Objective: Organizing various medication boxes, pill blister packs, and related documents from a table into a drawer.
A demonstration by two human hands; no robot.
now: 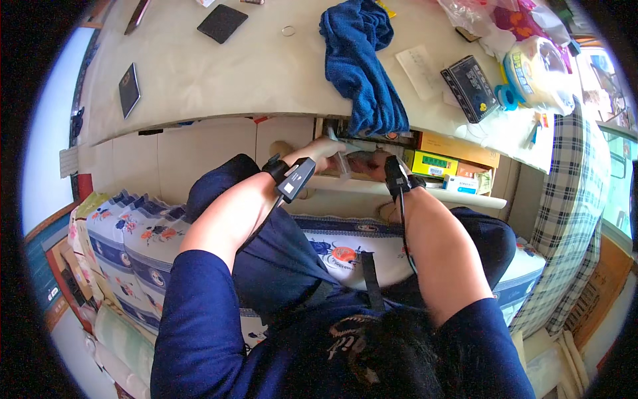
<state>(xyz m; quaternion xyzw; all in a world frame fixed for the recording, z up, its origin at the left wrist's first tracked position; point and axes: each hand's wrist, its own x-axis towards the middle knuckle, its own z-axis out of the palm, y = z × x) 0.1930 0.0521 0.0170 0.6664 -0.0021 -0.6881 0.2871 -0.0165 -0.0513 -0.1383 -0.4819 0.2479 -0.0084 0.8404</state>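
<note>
Both my hands are at the open drawer (345, 185) under the table's front edge. My left hand (323, 151) is closed on a clear plastic strip (343, 165), which looks thin and see-through and hangs below the fingers. Close beside it on the right, my right hand (373, 165) is curled over the drawer; what its fingers grip is too small and dim to make out. To the right of that hand, a yellow-green box (433, 164) and a white-and-blue box (460, 184) lie in the drawer. The wrist straps carry small black devices.
A blue towel (359, 66) hangs over the table edge above the hands. On the table (266, 80) are a black square pad (222, 24), a phone (130, 90), a black box (470, 88) and a large plastic tub (538, 74). A checked curtain (565, 186) hangs at the right.
</note>
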